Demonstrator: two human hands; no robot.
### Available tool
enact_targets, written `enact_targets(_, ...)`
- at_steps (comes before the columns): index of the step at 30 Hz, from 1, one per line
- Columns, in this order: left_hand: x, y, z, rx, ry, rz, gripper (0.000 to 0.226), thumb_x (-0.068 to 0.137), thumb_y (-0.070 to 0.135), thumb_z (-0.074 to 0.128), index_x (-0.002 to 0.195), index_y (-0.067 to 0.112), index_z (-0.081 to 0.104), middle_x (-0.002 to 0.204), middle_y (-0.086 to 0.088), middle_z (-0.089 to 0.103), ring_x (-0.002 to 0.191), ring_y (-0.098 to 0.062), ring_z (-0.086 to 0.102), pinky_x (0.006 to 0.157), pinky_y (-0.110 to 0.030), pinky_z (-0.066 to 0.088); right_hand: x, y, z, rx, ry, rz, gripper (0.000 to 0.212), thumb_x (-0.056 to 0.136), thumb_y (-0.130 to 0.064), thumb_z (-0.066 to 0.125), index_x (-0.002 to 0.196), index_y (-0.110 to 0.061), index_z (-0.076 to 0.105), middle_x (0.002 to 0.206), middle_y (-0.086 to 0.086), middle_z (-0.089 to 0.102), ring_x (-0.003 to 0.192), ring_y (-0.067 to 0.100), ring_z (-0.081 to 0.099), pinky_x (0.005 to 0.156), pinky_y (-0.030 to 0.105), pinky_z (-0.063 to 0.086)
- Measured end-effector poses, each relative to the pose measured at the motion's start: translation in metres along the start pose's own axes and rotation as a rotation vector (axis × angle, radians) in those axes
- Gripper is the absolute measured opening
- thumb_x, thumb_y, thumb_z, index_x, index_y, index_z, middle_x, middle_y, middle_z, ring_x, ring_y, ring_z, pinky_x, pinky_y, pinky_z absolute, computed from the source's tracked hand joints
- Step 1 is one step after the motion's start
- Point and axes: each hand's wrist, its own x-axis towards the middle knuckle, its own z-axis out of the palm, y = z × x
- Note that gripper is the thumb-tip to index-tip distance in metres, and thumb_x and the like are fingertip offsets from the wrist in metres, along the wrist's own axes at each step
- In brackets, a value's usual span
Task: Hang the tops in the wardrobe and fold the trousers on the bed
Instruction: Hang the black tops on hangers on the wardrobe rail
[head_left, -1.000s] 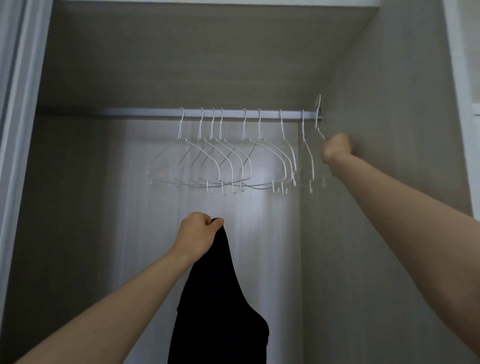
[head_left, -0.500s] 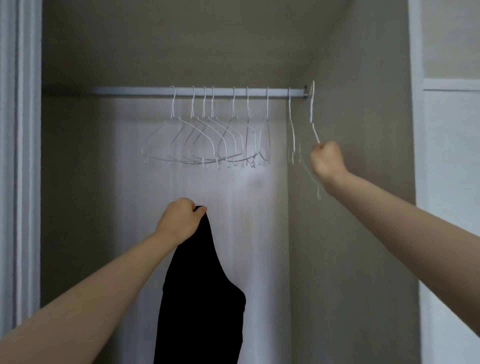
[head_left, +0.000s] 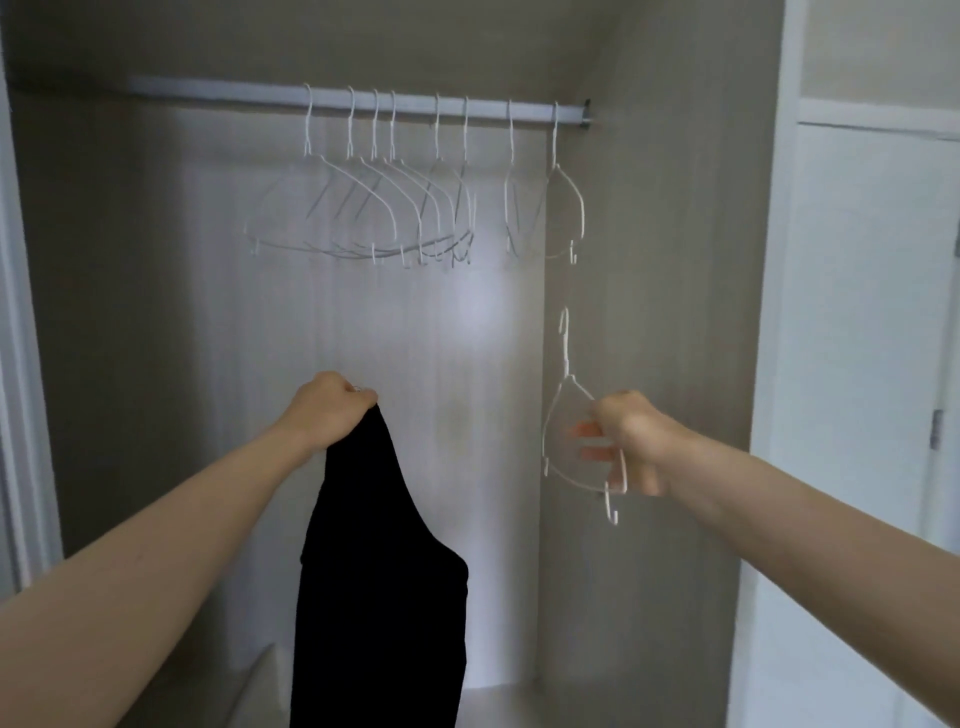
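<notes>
My left hand (head_left: 332, 410) grips the top edge of a black garment (head_left: 379, 587), which hangs straight down in front of the open wardrobe. My right hand (head_left: 631, 441) holds a white wire hanger (head_left: 563, 395) by its frame, off the rail, with its hook pointing up. The hanger is well below the white rail (head_left: 218, 91) and to the right of the garment. Several empty white hangers (head_left: 374, 208) stay hooked on the rail above both hands.
The wardrobe's right inner wall (head_left: 675, 312) stands just behind my right hand. A white door panel (head_left: 857, 364) is further right, and the wardrobe frame (head_left: 21, 364) borders the left. A pale shelf surface (head_left: 498, 706) lies at the bottom.
My right hand has taken the rightmost hanger off the rail and brought it down and toward me. My left hand keeps holding the black garment at about the same height.
</notes>
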Motion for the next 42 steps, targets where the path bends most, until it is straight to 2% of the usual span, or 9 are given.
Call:
enact_targets(4, -0.01, -0.014, 0.012, 0.247, 0.005, -0.05, 0.044, 0.095, 0.03, 0.051, 0.057, 0.008, 0.047, 0.061, -0.005, 0.052, 0.067, -0.026, 0.055, 0.057, -0.029, 0.035, -0.023, 0.024, -0.012, 0.108, -0.295, 0.246, 0.015, 0.102, -0.018, 0.034, 0.098, -0.014, 0.048, 0.108, 0.008, 0.069, 0.1, 0.031, 0.06, 0.076, 0.062, 0.049)
enact_targets(8, -0.014, -0.04, 0.023, 0.402, -0.02, -0.154, 0.038, 0.097, 0.035, 0.047, 0.072, 0.006, 0.048, 0.091, -0.015, 0.062, 0.085, -0.032, 0.06, 0.068, -0.028, 0.04, -0.037, 0.029, -0.026, 0.276, -0.532, 0.278, 0.018, 0.101, -0.022, 0.036, 0.084, -0.019, 0.042, 0.108, 0.012, 0.071, 0.113, 0.037, 0.059, 0.09, 0.074, 0.036)
enact_targets(15, -0.018, -0.062, 0.013, 0.422, -0.045, -0.291, 0.032, 0.092, 0.03, 0.056, 0.094, 0.0, 0.064, 0.105, -0.022, 0.068, 0.096, -0.036, 0.065, 0.073, -0.03, 0.046, -0.039, 0.02, -0.037, 0.359, -0.766, 0.091, 0.009, 0.09, -0.027, 0.048, 0.094, -0.021, 0.043, 0.082, 0.016, 0.061, 0.08, 0.032, 0.065, 0.079, 0.055, 0.049)
enact_targets(19, -0.018, -0.073, -0.003, 0.327, -0.024, -0.376, 0.03, 0.088, 0.028, 0.061, 0.08, -0.001, 0.062, 0.098, -0.024, 0.068, 0.08, -0.035, 0.066, 0.056, -0.026, 0.04, -0.039, 0.018, -0.051, 0.341, -0.879, 0.045, 0.005, 0.094, -0.023, 0.044, 0.094, -0.018, 0.047, 0.076, 0.016, 0.055, 0.071, 0.027, 0.058, 0.077, 0.051, 0.048)
enact_targets(23, -0.016, -0.081, -0.011, 0.073, -0.002, -0.417, 0.038, 0.083, 0.029, 0.069, 0.082, -0.009, 0.068, 0.085, -0.025, 0.07, 0.071, -0.034, 0.068, 0.061, -0.036, 0.051, -0.038, 0.022, -0.054, 0.341, -0.948, 0.03, 0.003, 0.094, -0.02, 0.046, 0.095, -0.018, 0.047, 0.071, 0.015, 0.053, 0.066, 0.026, 0.056, 0.078, 0.052, 0.046)
enact_targets(30, -0.037, -0.015, -0.01, -0.06, -0.125, -0.182, 0.037, 0.094, 0.035, 0.062, 0.076, 0.004, 0.071, 0.067, -0.01, 0.062, 0.057, -0.02, 0.057, 0.044, -0.017, 0.044, -0.03, 0.048, -0.024, 0.336, -0.987, -0.017, 0.008, 0.092, -0.023, 0.051, 0.097, -0.018, 0.048, 0.072, 0.015, 0.054, 0.065, 0.025, 0.055, 0.074, 0.05, 0.05)
enact_targets(33, -0.043, 0.002, -0.014, -0.136, -0.136, -0.103, 0.033, 0.095, 0.03, 0.06, 0.077, 0.007, 0.074, 0.067, -0.007, 0.065, 0.054, -0.014, 0.058, 0.047, -0.018, 0.045, -0.026, 0.057, -0.011, 0.346, -0.947, -0.055, 0.011, 0.092, -0.027, 0.051, 0.098, -0.018, 0.049, 0.07, 0.016, 0.053, 0.062, 0.024, 0.055, 0.075, 0.051, 0.05)
enact_targets(37, -0.05, 0.018, -0.019, -0.29, -0.111, -0.046, 0.024, 0.095, 0.025, 0.061, 0.085, 0.007, 0.074, 0.076, -0.007, 0.063, 0.071, -0.016, 0.059, 0.07, -0.029, 0.049, -0.023, 0.066, 0.003, 0.28, -0.9, -0.074, 0.028, 0.094, -0.038, 0.047, 0.096, -0.012, 0.056, 0.066, 0.015, 0.054, 0.057, 0.022, 0.054, 0.074, 0.049, 0.053)
enact_targets(42, -0.058, 0.05, -0.018, -0.23, -0.119, 0.127, 0.02, 0.096, 0.012, 0.054, 0.101, 0.016, 0.073, 0.078, 0.0, 0.068, 0.07, -0.01, 0.06, 0.068, -0.03, 0.052, -0.028, 0.075, 0.025, 0.332, -0.895, -0.108, 0.031, 0.094, -0.038, 0.043, 0.089, -0.01, 0.053, 0.062, 0.013, 0.053, 0.054, 0.02, 0.052, 0.073, 0.048, 0.054)
